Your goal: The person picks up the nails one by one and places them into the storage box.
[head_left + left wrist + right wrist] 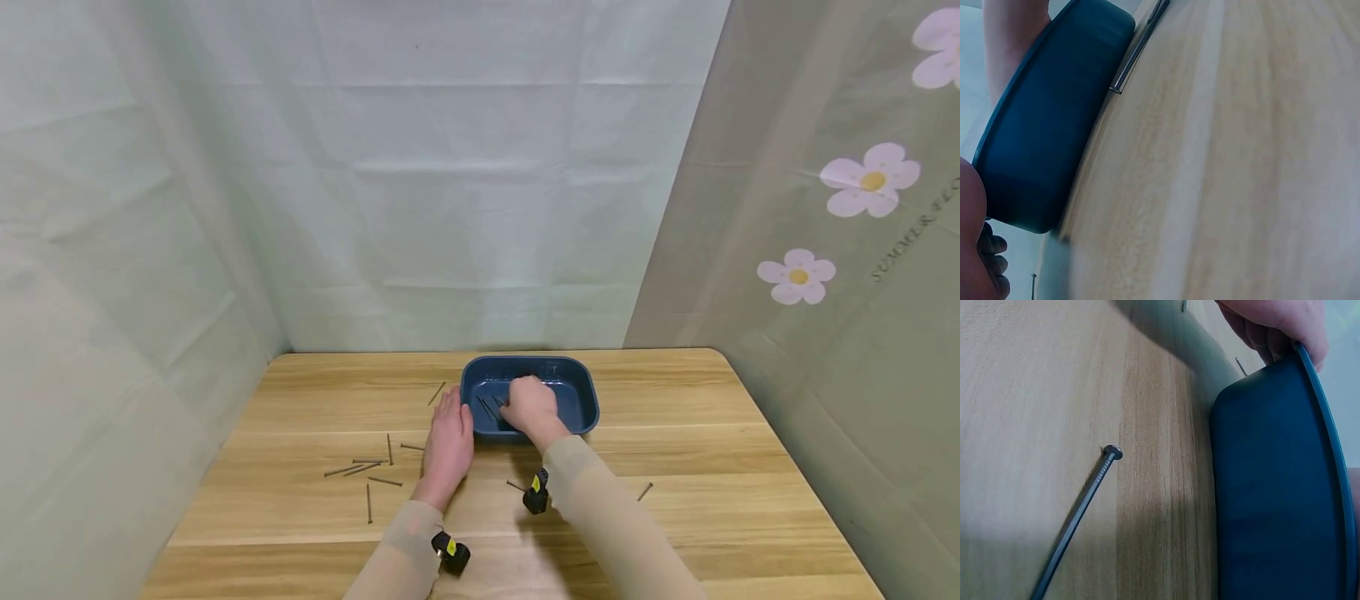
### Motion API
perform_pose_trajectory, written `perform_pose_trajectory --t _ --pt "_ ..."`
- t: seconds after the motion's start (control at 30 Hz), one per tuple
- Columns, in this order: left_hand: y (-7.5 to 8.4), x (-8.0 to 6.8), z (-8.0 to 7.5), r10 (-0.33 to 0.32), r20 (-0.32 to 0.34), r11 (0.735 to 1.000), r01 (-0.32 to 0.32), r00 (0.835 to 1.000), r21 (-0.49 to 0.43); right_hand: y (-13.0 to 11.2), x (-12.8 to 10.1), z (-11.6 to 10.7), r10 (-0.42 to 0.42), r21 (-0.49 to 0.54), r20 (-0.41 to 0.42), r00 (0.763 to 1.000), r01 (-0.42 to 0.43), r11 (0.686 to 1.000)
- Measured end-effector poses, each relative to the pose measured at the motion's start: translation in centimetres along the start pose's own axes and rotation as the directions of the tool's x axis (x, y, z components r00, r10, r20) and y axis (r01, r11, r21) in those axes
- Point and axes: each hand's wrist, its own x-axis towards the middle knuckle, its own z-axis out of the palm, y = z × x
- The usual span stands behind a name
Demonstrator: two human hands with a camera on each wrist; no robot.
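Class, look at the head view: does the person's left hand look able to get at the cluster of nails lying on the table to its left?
Probably yes. The left hand rests flat beside the blue tray, and the nails lie on bare table with nothing between.

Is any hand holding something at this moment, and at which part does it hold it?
The left hand rests against the left wall of the blue tray, gripping nothing. The right hand is inside the tray over nails; whether it holds one cannot be told.

bright, even light | soft shadows | wrist views blurred close-up
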Motion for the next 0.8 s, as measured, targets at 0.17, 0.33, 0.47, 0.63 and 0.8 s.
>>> perform_pose_trajectory --t 0.17,0.33,0.47,0.63,0.8 --pt "0.0 0.0 0.0 -0.001 -0.003 1.000 0.001 1.000 0.011 -0.3 0.1 0.0 0.019 -0.017 -0.018 1.000 -0.020 1.000" --pt "0.1 0.0 0.0 0.004 -0.001 1.000 -0.004 1.000 0.004 -0.7 0.0 0.0 0.033 -0.032 -0.035 0.999 -0.034 0.999" --pt "0.1 0.0 0.1 0.012 -0.002 1.000 -0.012 1.000 0.009 -0.6 -0.2 -0.2 0.038 -0.028 -0.036 0.999 -0.039 0.999" --pt "0.1 0.0 0.0 0.017 -0.006 1.000 -0.017 1.000 0.012 0.0 -0.7 -0.8 0.017 -0.001 -0.065 0.998 -0.017 1.000" --pt "0.2 0.1 0.0 0.002 0.002 1.000 -0.002 1.000 0.021 1.1 -1.4 -1.7 0.002 0.065 -0.101 0.995 0.005 0.998"
